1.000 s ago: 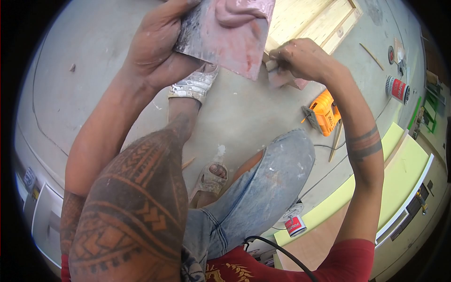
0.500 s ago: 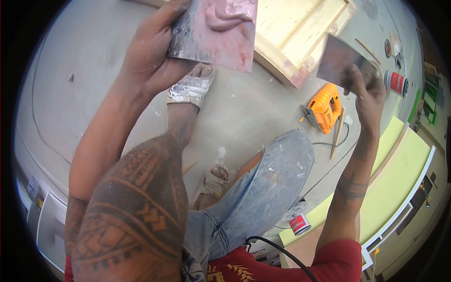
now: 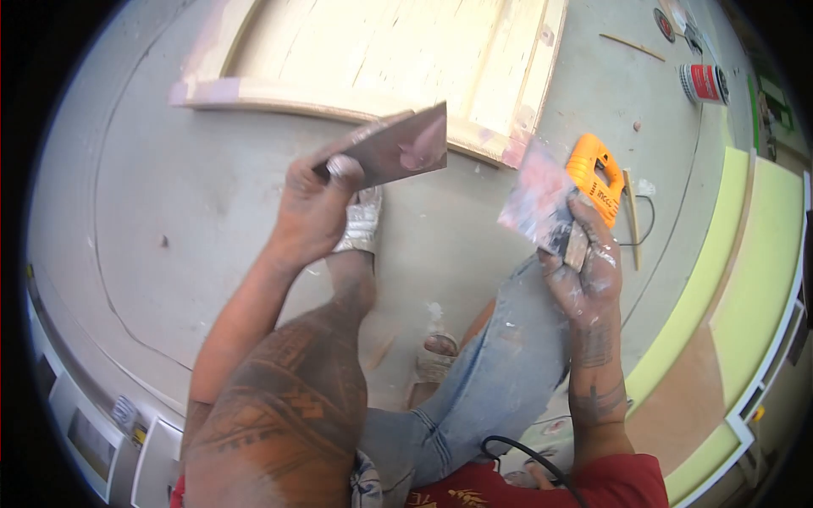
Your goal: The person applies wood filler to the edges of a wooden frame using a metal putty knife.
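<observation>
My left hand is closed on a flat metal scraper, its thumb over the near edge. A dab of pink putty shows near the far end of that blade. In my right hand is a putty knife, gripped by its short handle, the broad blade smeared pink and white. The two blades are apart. Beyond them lies a pale wooden panel with a raised frame and pink patches at its corners.
An orange jigsaw rests on the floor just behind my right hand, its cable beside a wood strip. A red-and-white can stands farther right. Yellow-green boards line the right side. My sandalled foot is below the left scraper.
The left scraper has come lower and tilted, its putty face turned partly away. My right hand has moved left and down, turning the knife's smeared face upward. The view has shifted, showing more panel.
</observation>
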`<action>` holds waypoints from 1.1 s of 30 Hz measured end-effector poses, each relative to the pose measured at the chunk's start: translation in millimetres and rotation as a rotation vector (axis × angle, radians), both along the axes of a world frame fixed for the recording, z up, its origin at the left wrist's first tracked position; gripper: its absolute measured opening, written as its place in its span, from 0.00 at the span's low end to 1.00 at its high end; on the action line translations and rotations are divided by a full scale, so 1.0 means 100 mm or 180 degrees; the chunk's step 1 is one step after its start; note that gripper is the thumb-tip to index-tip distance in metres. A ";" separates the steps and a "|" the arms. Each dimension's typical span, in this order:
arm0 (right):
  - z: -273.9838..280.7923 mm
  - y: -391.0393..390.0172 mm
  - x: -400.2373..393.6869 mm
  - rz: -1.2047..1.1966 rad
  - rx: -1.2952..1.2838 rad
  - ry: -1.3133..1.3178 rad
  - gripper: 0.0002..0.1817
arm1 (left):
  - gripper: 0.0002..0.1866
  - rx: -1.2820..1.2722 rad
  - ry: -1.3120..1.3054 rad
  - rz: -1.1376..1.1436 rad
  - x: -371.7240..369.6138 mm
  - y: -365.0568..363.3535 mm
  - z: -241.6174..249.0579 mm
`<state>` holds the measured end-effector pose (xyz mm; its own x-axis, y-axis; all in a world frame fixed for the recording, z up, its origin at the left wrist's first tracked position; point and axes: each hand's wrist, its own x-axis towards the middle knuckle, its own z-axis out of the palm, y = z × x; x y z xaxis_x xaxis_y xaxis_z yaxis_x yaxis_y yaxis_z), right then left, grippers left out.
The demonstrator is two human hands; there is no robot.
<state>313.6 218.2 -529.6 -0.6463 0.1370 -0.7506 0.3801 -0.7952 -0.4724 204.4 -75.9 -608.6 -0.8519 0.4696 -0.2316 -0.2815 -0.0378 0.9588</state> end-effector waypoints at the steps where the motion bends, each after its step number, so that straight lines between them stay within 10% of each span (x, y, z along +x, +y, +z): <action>1: 0.00 -0.09 0.03 -0.0053 -0.0254 -0.0065 0.13 | 0.37 -0.0092 0.0450 -0.0056 -0.01 0.06 0.12; 7: 0.01 -0.56 0.15 0.0084 -0.0068 0.0028 0.14 | 0.25 0.0506 0.2126 -0.0311 -0.04 0.31 0.23; 10: 0.00 -0.53 0.09 0.0173 -0.1017 0.0090 0.15 | 0.22 -0.0392 0.3296 -0.0735 -0.10 0.29 0.25; 15: 0.14 -0.25 0.07 -0.0006 -0.0031 0.0700 0.15 | 0.18 -0.1290 0.3723 -0.1336 -0.16 -0.03 0.29; 23: -0.28 -0.14 -0.08 0.2272 0.4425 0.0437 0.18 | 0.34 0.0304 0.0005 0.1027 0.02 -0.31 -0.02; 33: -0.26 -0.57 -0.55 0.2573 0.3298 0.0792 0.20 | 0.25 0.2935 -0.2296 0.1840 0.11 -0.73 0.05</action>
